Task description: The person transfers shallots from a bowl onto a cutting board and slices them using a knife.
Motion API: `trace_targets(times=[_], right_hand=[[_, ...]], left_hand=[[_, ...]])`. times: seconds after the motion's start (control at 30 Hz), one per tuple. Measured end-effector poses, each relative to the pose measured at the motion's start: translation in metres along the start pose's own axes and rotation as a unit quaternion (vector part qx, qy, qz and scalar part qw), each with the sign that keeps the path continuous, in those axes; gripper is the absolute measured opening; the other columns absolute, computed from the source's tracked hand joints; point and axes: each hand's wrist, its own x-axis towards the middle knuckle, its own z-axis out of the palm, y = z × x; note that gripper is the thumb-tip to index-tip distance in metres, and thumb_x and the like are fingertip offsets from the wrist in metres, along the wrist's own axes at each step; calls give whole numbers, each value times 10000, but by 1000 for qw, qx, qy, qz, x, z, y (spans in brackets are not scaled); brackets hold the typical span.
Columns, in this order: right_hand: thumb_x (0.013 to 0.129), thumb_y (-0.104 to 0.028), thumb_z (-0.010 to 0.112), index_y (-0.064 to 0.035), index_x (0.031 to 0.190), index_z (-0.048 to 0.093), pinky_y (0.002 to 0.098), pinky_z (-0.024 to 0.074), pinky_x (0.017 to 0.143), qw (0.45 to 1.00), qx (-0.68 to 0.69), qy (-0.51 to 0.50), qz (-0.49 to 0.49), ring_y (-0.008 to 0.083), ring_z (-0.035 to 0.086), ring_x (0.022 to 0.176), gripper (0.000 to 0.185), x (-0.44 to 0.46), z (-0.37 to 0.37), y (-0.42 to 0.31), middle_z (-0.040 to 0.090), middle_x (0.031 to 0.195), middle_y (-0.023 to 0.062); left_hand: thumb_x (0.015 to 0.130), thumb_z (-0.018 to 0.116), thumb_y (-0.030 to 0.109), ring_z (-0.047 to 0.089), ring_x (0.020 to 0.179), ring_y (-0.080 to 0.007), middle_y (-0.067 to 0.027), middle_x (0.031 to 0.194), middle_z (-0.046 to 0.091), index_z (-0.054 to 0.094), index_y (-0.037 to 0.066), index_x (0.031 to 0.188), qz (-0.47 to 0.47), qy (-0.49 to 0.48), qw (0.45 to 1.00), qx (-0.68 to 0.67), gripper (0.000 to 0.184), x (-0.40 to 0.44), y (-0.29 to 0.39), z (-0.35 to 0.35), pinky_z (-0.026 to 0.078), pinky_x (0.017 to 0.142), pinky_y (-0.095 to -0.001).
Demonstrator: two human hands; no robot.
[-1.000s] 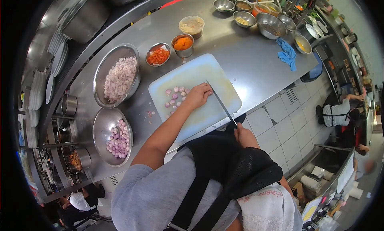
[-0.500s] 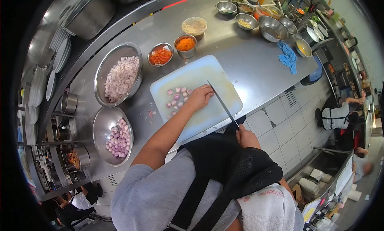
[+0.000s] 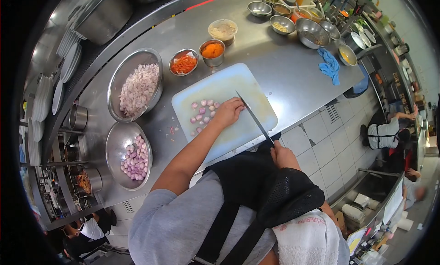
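Note:
My right hand [image 3: 284, 156] grips the handle of a long knife [image 3: 256, 119]. Its blade slants across a white cutting board [image 3: 250, 84], the tip pointing away from me. Close beside the blade, my left hand [image 3: 230, 111] rests on the board with its fingers curled down and closed; what they hold, if anything, is hidden beneath them. Several small peeled shallots [image 3: 202, 110] lie loose on the board to the left of that hand.
Left of the board stand a steel bowl of chopped shallots [image 3: 140, 88] and a bowl of whole shallots [image 3: 136, 159]. Shredded carrot [image 3: 184, 63], an orange-filled cup [image 3: 212, 51] and a plastic tub [image 3: 223, 32] sit behind. A blue cloth [image 3: 329, 67] lies right. Other people work nearby.
The knife's tip has shifted very slightly to the left. Both hands and the shallots stay almost where they were.

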Motion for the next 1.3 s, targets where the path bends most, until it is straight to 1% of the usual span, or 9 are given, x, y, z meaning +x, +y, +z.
trace_targets(times=[0.27, 0.47, 0.6, 0.8, 0.87, 1.0, 1.07, 1.17, 1.3], right_hand=[[1044, -263, 595, -38, 1139, 565, 627, 543, 755, 999, 4, -23, 22, 527, 694, 837, 246, 4, 3, 5, 709, 853, 302], [1046, -247, 595, -1, 1159, 573, 620, 537, 802, 994, 106, -26, -18, 545, 678, 920, 271, 29, 11, 20, 706, 913, 328], [1048, -251, 618, 18, 1163, 602, 579, 536, 799, 988, 147, -43, -23, 546, 674, 936, 292, 27, 10, 34, 698, 934, 346], [1053, -258, 621, 20, 1165, 608, 556, 536, 792, 984, 173, -33, -11, 553, 669, 931, 300, 19, 17, 30, 695, 933, 350], [1053, -258, 620, 21, 1165, 607, 557, 536, 791, 985, 171, -33, -3, 553, 669, 933, 300, 16, 18, 29, 695, 934, 350], [1050, -255, 622, 22, 1147, 603, 562, 533, 791, 984, 177, -33, 9, 553, 669, 938, 294, 8, 21, 27, 694, 939, 349], [1049, -255, 622, 22, 1139, 600, 564, 533, 790, 984, 178, -27, 12, 553, 668, 939, 292, 6, 24, 25, 694, 939, 349], [1048, -254, 623, 22, 1128, 593, 568, 534, 791, 984, 178, -19, 22, 553, 668, 936, 289, 6, 28, 22, 693, 936, 349], [1061, -288, 615, 8, 1184, 588, 552, 536, 813, 986, 160, -31, 27, 534, 677, 968, 322, 6, 26, 22, 703, 978, 337]], left_hand=[[933, 685, 41, 713, 947, -333, -123, 1079, 723, 730, 13, 966, 11, 9, 1000, 1, 62, -2, -5, 4, 581, 849, -413], [929, 696, 51, 693, 960, -342, -131, 1061, 702, 724, 13, 996, -11, 2, 1000, -18, 82, -4, 6, 2, 570, 869, -416], [930, 712, 85, 674, 978, -357, -134, 1042, 695, 724, 17, 998, 67, 10, 997, 35, 97, -6, -7, 9, 550, 905, -441], [927, 723, 100, 679, 973, -345, -161, 1049, 696, 741, 25, 1085, -35, -56, 997, 39, 176, -3, -3, -2, 551, 911, -441], [908, 747, 100, 691, 962, -327, -171, 1072, 701, 745, 29, 1126, -176, -15, 984, -35, 229, 2, 7, -10, 563, 884, -431], [905, 766, 117, 703, 936, -317, -167, 1092, 706, 748, 31, 1121, -159, 62, 982, -82, 233, 3, -4, -22, 571, 860, -422], [912, 765, 111, 706, 915, -320, -158, 1092, 707, 745, 29, 1124, -42, -29, 999, 1, 229, 0, -5, -25, 574, 866, -414], [886, 776, 51, 706, 881, -295, -108, 1049, 716, 744, 36, 1155, 35, -58, 996, 52, 272, -2, -3, -8, 576, 838, -379], [914, 780, 74, 719, 940, -254, -101, 1126, 733, 744, 39, 1173, -74, -75, 994, 21, 264, 2, -13, 8, 583, 855, -370]])
